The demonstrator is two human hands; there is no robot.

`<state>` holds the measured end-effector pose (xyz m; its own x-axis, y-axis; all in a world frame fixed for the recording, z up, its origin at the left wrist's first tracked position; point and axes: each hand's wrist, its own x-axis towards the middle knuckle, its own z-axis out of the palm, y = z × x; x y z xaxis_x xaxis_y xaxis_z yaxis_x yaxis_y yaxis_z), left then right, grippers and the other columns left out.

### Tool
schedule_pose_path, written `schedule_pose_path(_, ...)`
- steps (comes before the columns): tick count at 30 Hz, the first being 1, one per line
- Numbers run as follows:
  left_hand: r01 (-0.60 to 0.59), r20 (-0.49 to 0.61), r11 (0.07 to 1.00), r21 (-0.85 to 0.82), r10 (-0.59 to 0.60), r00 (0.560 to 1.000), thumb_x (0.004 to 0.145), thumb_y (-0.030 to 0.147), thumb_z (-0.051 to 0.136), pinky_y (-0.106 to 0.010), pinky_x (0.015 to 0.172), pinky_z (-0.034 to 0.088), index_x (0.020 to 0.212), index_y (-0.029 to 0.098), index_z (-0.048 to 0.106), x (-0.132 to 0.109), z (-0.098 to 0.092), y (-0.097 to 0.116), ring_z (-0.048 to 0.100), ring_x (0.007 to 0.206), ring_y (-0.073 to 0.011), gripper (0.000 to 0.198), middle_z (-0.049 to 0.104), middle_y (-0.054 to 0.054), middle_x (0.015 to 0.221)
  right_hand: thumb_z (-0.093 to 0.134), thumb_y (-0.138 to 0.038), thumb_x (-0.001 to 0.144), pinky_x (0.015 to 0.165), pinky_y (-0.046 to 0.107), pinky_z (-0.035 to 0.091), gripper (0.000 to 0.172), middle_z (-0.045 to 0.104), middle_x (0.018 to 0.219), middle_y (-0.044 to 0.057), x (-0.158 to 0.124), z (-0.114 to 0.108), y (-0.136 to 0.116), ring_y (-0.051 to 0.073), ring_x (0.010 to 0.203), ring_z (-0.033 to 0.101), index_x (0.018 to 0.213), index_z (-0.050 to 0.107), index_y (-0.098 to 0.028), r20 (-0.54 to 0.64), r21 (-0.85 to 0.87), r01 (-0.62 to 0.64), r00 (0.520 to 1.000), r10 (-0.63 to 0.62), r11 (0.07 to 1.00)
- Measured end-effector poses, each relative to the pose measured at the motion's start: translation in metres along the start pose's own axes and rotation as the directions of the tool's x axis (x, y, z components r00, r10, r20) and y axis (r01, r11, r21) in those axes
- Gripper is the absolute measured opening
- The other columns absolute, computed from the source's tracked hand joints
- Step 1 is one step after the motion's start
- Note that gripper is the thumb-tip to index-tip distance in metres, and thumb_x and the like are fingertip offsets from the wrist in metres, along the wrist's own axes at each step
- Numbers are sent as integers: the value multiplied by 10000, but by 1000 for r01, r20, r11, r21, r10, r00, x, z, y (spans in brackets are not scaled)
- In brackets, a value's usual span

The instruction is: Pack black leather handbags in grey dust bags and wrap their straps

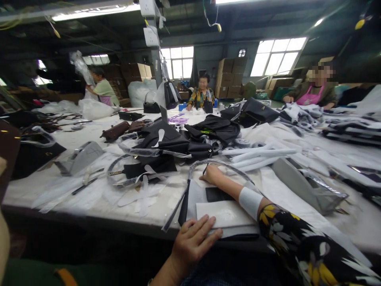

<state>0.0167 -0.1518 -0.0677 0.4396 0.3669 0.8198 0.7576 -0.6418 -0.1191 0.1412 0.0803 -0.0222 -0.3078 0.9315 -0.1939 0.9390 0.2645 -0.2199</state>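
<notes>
In front of me at the table edge lies a black handbag point(183, 206), mostly covered by a pale grey sheet. A plastic-wrapped handle point(190, 169) arches from its far side. My left hand point(195, 240) rests flat, fingers spread, on the near edge of the bag and a folded white pad point(228, 213). Reaching across the bag, my right hand point(212, 174) is closed within the arch of the handle. A thin black strip point(205, 170) shows at its fingertips; the rest of the grip is hidden. Between pad and right forearm lies a flat black piece point(218, 194).
Black bags point(163, 139) are heaped beyond the handle. A grey bag point(306, 186) lies to the right, another grey bag point(81, 157) to the left. White wrapped strips point(262, 155) lie behind my right arm. Several co-workers stand around the table, one person point(202, 95) opposite.
</notes>
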Motion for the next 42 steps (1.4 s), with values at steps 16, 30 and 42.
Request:
schedule_pose_path(16, 44, 16, 999, -25, -44, 999, 984, 153, 538, -303, 1015, 441, 1245, 300, 660, -4, 4, 2, 617, 1217, -174, 323, 671, -26, 1296, 618, -315, 961, 735, 270, 590, 203, 710, 960, 76, -6, -13, 4, 143, 827, 692, 948, 643, -114, 166, 737, -34, 977, -132, 675)
schedule_pose_path(30, 95, 20, 995, -33, -94, 995, 1005, 174, 504, -313, 982, 429, 1203, 292, 683, -2, 5, 5, 623, 1203, -176, 293, 674, -18, 1293, 877, -366, 653, 824, 316, 583, 342, 751, 801, 52, -32, -36, -13, 140, 725, 688, 862, 761, -120, -77, 928, 179, 951, -300, 328)
schedule_pose_path(42, 142, 60, 990, 3, -142, 988, 1005, 144, 490, -395, 1093, 378, 1251, 280, 649, 1, 5, 13, 617, 1207, -189, 323, 680, -23, 1284, 648, -226, 890, 772, 248, 560, 183, 783, 946, 33, -137, -44, -7, 177, 842, 735, 1006, 790, -223, -454, 558, 702, 705, -544, 443)
